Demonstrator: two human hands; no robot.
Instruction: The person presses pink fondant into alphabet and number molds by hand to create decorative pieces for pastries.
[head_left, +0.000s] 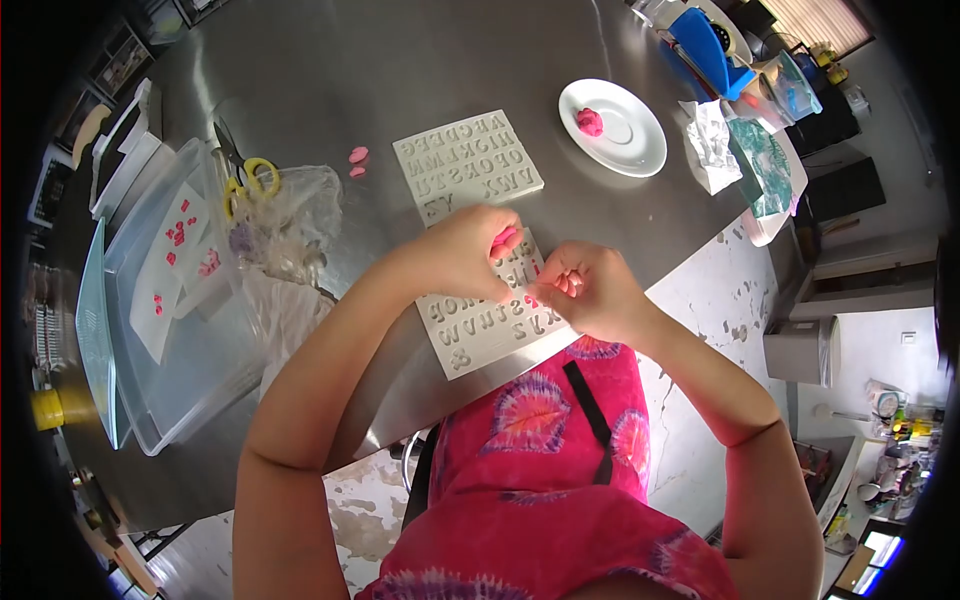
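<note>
My left hand is closed, with a lump of pink dough showing in its curled fingers. Its thumb reaches down to the near letter mold, a pale slab with letter-shaped hollows. My right hand is closed too, its thumb and finger pinched together at the mold's right side; what lies between them is too small to make out. Some pink dough sits in a hollow beside those fingertips. A second letter mold lies just beyond the first, partly behind my left hand.
Left on the metal table are a clear plastic tub holding paper with small pink letters, yellow-handled scissors and crumpled plastic. Pink bits lie nearby. A white saucer with pink dough and crumpled paper are at right.
</note>
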